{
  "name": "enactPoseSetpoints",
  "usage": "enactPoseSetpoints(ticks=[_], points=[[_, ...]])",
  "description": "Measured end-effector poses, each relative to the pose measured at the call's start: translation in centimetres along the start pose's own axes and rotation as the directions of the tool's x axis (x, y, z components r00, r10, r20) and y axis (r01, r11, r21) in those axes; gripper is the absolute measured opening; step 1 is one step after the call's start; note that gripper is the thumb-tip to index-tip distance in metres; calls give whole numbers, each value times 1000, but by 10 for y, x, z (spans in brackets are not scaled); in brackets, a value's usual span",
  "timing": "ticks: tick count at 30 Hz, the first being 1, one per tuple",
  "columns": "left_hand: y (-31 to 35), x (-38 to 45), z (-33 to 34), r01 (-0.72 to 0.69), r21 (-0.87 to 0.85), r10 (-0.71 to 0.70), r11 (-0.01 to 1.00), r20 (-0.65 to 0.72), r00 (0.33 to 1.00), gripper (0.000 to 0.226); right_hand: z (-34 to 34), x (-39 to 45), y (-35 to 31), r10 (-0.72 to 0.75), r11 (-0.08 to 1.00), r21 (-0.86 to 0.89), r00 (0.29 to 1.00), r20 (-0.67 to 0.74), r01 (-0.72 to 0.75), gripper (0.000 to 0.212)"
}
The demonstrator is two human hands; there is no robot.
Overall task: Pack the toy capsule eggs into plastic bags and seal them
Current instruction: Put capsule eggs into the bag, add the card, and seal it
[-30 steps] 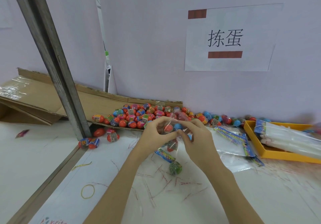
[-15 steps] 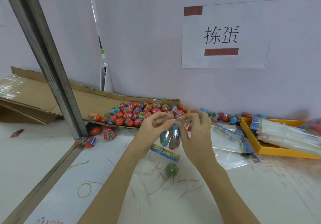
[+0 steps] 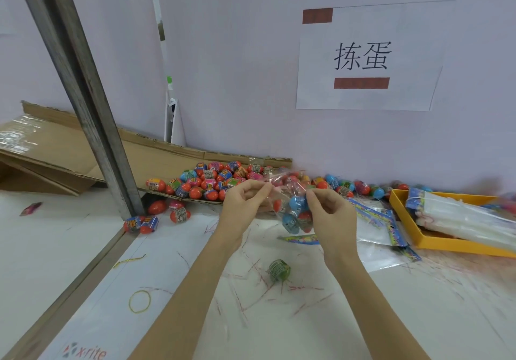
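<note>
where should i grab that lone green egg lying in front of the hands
Take the green egg across its labelled middle band, coming straight down from above. It lies alone on the white table with clear space all round, and the narrow waist seems easier for fingertips to pinch than the rounded ends.

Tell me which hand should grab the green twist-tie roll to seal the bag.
Probably the right hand: the green roll lies just below it, and the left hand already pinches the neck of the bag, so its grip could hold alone.
</note>
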State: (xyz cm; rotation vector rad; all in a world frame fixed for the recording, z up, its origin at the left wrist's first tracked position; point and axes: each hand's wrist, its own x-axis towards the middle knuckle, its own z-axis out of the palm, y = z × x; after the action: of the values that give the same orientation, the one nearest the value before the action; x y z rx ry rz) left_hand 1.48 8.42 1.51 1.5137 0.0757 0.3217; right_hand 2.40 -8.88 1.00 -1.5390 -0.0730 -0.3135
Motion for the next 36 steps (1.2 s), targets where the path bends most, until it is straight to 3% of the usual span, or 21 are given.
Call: enactPoseSetpoints(ticks=[5,11,16,18,20,23,26,32,36], points=[[-3,-1,0,-91,65,91,994,-11,996,12,2,-1,-1,24,999,42,999,46,-26,10],[-4,-1,3,-272,131,275,953,-7,961,8,-2,3,2,4,994,112,999,-42,1,8],[-2,-1,0,-7,109,-14,994,191,981,39,-4,7,3,125,966,235,991,-45,-111,11],[-5,-1,2,-14,60,-2,998,256,967,33,-6,9,2,157,955,260,987,-44,-141,12],[-6,-1,4,-35,19,30,999,201,979,23,-8,9,2,137,955,263,990,35,-141,16],[-6,-1,6,-68,13,67,998,77,995,24,-7,8,2,92,983,142,981,172,-117,28],[-7,-3,10,-61,45,61,997,5,998,36,-1,5,4,46,999,-28,985,165,-42,34],[-8,-6,14,-48,47,43,998,91,995,51,2,1,5,-18,999,-37,995,99,22,21],[-6,-9,15,-113,58,102,992,170,980,40,2,0,4,-52,993,-99,993,102,62,22]])
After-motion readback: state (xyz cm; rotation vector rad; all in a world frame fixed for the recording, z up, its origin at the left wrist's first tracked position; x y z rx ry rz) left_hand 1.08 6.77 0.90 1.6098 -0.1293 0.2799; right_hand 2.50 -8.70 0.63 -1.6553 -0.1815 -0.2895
